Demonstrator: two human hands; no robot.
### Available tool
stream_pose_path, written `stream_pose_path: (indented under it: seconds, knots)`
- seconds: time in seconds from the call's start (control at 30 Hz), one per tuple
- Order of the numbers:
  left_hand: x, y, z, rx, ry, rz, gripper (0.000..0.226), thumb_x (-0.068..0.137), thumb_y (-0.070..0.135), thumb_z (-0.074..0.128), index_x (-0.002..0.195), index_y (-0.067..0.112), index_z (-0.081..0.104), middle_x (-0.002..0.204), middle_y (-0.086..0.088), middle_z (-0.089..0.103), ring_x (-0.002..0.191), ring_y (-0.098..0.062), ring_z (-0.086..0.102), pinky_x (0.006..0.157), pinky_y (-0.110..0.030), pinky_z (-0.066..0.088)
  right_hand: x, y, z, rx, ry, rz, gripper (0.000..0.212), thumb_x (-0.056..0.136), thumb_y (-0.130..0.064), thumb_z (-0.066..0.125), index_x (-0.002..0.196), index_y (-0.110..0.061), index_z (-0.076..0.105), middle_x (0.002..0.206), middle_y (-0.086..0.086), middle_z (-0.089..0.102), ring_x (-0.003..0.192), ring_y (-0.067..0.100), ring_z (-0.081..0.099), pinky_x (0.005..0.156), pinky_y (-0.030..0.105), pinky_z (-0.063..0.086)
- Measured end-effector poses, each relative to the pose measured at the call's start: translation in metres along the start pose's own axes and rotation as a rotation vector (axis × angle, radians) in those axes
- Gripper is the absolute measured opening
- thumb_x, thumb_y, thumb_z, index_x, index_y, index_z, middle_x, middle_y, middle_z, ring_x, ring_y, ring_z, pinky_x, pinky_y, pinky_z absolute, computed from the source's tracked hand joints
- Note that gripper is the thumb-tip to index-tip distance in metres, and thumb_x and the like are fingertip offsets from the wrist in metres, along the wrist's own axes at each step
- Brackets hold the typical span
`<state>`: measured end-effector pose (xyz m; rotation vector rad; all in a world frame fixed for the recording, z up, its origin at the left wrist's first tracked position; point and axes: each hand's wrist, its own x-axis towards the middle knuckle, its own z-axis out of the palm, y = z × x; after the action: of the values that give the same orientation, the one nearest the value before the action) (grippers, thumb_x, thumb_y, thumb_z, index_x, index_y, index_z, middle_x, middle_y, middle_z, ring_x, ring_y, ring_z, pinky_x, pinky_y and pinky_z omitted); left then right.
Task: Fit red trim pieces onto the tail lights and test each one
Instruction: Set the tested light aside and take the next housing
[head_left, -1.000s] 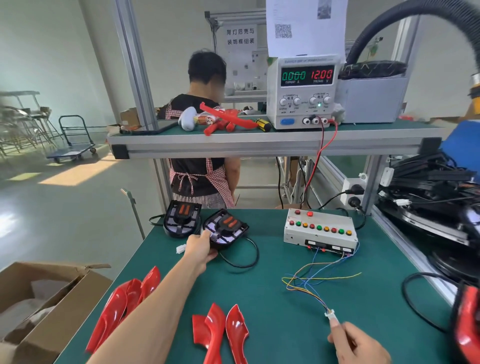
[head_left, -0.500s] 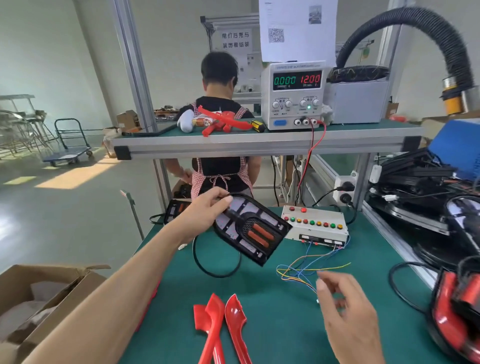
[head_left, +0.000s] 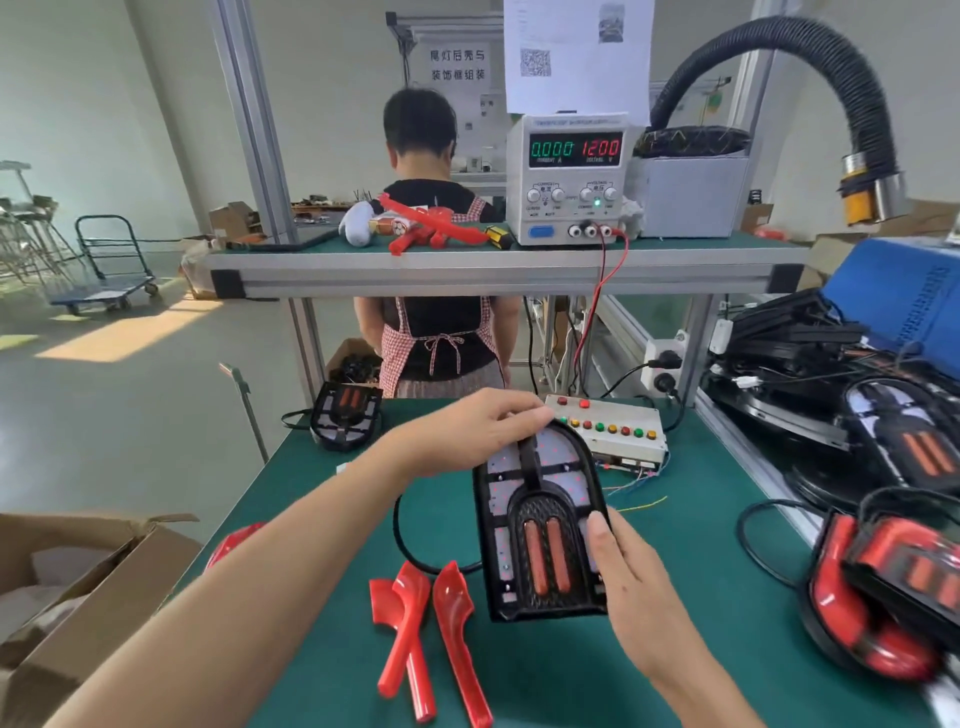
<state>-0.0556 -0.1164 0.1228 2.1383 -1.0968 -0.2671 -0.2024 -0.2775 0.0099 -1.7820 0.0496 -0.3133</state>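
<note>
Since the earlier frames, the tail light (head_left: 540, 525) has been lifted off the green bench mat (head_left: 675, 597), carried toward the camera and turned upright, and the right hand (head_left: 631, 577) — previously apart from it — has been brought onto its right edge. The tail light is now held in the air above the mat, between both hands, with its rounded end uppermost and its two orange lenses facing the camera. The rounded top is gripped by the left hand (head_left: 467, 434), whose fingers are curled over the upper rim. The lower right side is held by the right hand, the thumb being laid on the front face; the remaining fingers pass behind the housing and cannot be seen. A black cable (head_left: 410, 551) is looped on the mat below the left forearm. Two red trim pieces (head_left: 431, 623) lie on the mat just beside the lower left of the held unit, not touching it. A second tail light (head_left: 345, 415) rests at the far left corner of the mat. A test box (head_left: 608, 434) with coloured buttons stands behind the held unit, and a bench power supply (head_left: 569, 176) — reading 0.000 and 12.00 — is placed on the upper shelf. A finished tail light with red trim (head_left: 883, 597) lies at the right edge.
</note>
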Motion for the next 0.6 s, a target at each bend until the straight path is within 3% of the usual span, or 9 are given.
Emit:
stream_pose_path:
  seconds: [0.07,0.1,0.2,0.3,0.37,0.47,0.53,0.6]
  knots:
    - [0.006,-0.003,0.016,-0.004,0.017,0.003,0.048,0.107,0.046,0.041,0.103,0.002,0.06,0.089,-0.001,0.052,0.084,-0.011,0.047,0.083,-0.044,0.046,-0.006,0.004,0.002,0.11,0.045,0.072,0.032,0.095,-0.054,0.04,0.102,-0.063,0.07,0.108,-0.033,0.072,0.106,-0.016,0.062,0.082,0.003,0.045]
    - [0.009,-0.004,0.024,0.004,0.039,0.003,0.045,0.107,0.044,0.04,0.101,0.004,0.061,0.087,-0.002,0.054,0.082,-0.009,0.048,0.083,-0.041,0.045,-0.008,0.008,0.001,0.163,0.067,0.109,0.033,0.094,-0.054,0.041,0.099,-0.059,0.074,0.106,-0.032,0.073,0.104,-0.016,0.064,0.082,0.004,0.046]
    - [0.015,-0.014,0.043,0.111,0.098,-0.044,0.048,0.108,0.046,0.037,0.107,0.005,0.062,0.099,-0.013,0.068,0.092,-0.02,0.062,0.094,-0.043,0.049,-0.009,0.028,0.0,0.241,0.081,0.22,0.042,0.101,-0.049,0.041,0.11,-0.029,0.077,0.11,-0.008,0.078,0.107,0.007,0.072,0.089,0.029,0.051]
    - [0.007,-0.031,0.051,0.131,0.231,-0.112,0.041,0.107,0.042,0.041,0.107,0.011,0.066,0.099,-0.004,0.072,0.097,-0.02,0.064,0.093,-0.038,0.049,-0.011,0.044,0.005,0.229,0.107,0.303,0.042,0.107,-0.044,0.04,0.119,-0.021,0.074,0.116,-0.006,0.077,0.113,0.01,0.07,0.1,0.038,0.051]
    - [-0.013,-0.041,0.052,0.08,0.421,-0.112,0.026,0.105,0.034,0.05,0.106,0.017,0.07,0.097,0.008,0.072,0.091,-0.008,0.063,0.087,-0.029,0.049,-0.013,0.055,0.009,0.254,0.106,0.361,0.04,0.109,-0.04,0.04,0.122,-0.02,0.072,0.119,-0.003,0.076,0.117,0.016,0.069,0.11,0.045,0.048]
    - [-0.061,-0.05,0.057,0.145,0.672,-0.185,0.017,0.097,0.028,0.061,0.081,0.025,0.063,0.068,0.014,0.062,0.066,-0.006,0.055,0.066,-0.024,0.045,-0.013,0.061,0.012,0.279,0.09,0.426,0.041,0.109,-0.04,0.04,0.114,-0.019,0.075,0.11,0.001,0.079,0.107,0.021,0.074,0.105,0.052,0.052]
    - [-0.095,-0.048,0.068,0.226,0.653,-0.316,0.027,0.093,0.035,0.062,0.069,0.025,0.055,0.062,0.013,0.059,0.061,-0.009,0.055,0.059,-0.025,0.042,-0.011,0.063,0.012,0.271,0.078,0.43,0.043,0.108,-0.042,0.04,0.109,-0.021,0.077,0.107,0.002,0.079,0.102,0.023,0.075,0.102,0.052,0.054]
    - [-0.117,-0.043,0.087,0.372,0.472,-0.426,0.029,0.092,0.045,0.058,0.071,0.024,0.056,0.064,0.009,0.062,0.067,-0.013,0.06,0.064,-0.033,0.047,-0.01,0.063,0.013,0.249,0.057,0.435,0.045,0.108,-0.044,0.04,0.108,-0.018,0.076,0.104,0.003,0.08,0.1,0.024,0.076,0.1,0.051,0.055]
